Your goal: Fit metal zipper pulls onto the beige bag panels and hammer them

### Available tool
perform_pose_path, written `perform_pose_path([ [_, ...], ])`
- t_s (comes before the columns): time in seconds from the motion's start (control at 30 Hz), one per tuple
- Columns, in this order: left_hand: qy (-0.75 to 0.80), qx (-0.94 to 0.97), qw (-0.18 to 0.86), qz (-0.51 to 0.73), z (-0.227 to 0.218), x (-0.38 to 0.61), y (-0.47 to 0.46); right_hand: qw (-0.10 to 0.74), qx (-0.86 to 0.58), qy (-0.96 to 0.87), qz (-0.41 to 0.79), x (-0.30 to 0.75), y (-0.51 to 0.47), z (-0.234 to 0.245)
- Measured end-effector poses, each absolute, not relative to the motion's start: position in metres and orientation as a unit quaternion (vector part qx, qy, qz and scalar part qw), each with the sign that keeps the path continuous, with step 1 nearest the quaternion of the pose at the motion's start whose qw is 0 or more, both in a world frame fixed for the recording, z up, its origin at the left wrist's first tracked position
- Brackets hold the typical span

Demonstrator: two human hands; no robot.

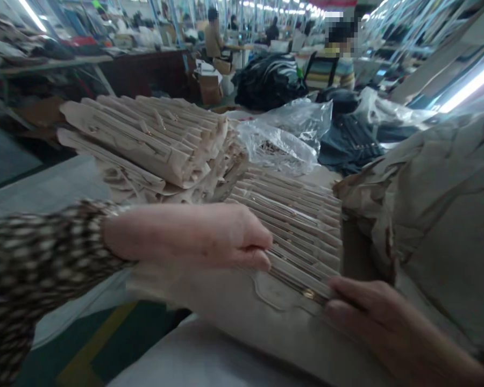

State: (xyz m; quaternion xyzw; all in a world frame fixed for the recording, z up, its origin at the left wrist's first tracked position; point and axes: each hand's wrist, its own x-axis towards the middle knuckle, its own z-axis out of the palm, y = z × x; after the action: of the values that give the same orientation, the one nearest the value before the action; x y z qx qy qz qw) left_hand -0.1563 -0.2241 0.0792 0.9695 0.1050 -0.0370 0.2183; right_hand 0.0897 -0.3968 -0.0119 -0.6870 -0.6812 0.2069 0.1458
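A beige garment piece [234, 301] with a zipper and stitched curved outline lies in front of me, its near part hanging down. My left hand [201, 234] is closed in a pinch on its zipper edge, thumb and fingers together. At the right end of the same edge, near a brass-coloured zipper pull [307, 293], my right hand [371, 312] grips the cloth between thumb and fingers; it is slightly blurred. Behind both hands lies a row of overlapped beige pieces [306, 215] with zippers and small metal pulls.
A taller stack of folded beige pieces [145, 134] stands at the left. Clear plastic sheeting [282, 137] lies behind the row. A large beige cloth heap [443, 231] rises at the right. Dark garments [266, 80], a cardboard box [210, 86] and seated people are farther back.
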Motion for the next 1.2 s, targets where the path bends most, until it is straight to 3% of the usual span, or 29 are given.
perform_pose_path([
  [0.07,0.159,0.974,0.127,-0.096,0.038,-0.152,-0.227,0.095,-0.67,-0.7,0.23,0.077,-0.388,-0.04],
  [0.13,0.191,0.974,0.058,-0.11,0.01,-0.146,-0.231,0.044,-0.68,-0.712,0.167,0.072,-0.382,-0.066],
  [0.2,0.208,0.972,0.029,-0.105,-0.006,-0.139,-0.233,0.004,-0.695,-0.713,0.091,0.072,-0.379,-0.083],
  [0.3,0.218,0.97,0.013,-0.105,-0.02,-0.131,-0.231,-0.041,-0.709,-0.7,0.077,0.073,-0.374,-0.09],
  [0.43,0.179,0.982,-0.058,-0.013,-0.039,-0.131,-0.228,-0.073,-0.717,-0.684,0.112,0.066,-0.37,-0.085],
  [0.53,0.102,0.991,-0.046,0.067,-0.06,-0.137,-0.229,-0.08,-0.722,-0.675,0.13,0.066,-0.368,-0.079],
  [0.63,0.109,0.989,-0.003,0.098,-0.082,-0.142,-0.228,-0.018,-0.712,-0.683,0.161,0.09,-0.342,-0.064],
  [0.77,0.124,0.987,0.03,0.095,-0.093,-0.145,-0.226,0.173,-0.762,-0.619,0.083,0.157,-0.253,-0.04],
  [0.93,0.133,0.986,0.048,0.088,-0.094,-0.145,-0.227,0.151,-0.812,-0.555,0.097,0.203,-0.159,-0.051],
  [1.2,0.136,0.987,0.047,0.067,-0.092,-0.145,-0.228,0.137,-0.823,-0.537,0.125,0.208,-0.147,-0.091],
])
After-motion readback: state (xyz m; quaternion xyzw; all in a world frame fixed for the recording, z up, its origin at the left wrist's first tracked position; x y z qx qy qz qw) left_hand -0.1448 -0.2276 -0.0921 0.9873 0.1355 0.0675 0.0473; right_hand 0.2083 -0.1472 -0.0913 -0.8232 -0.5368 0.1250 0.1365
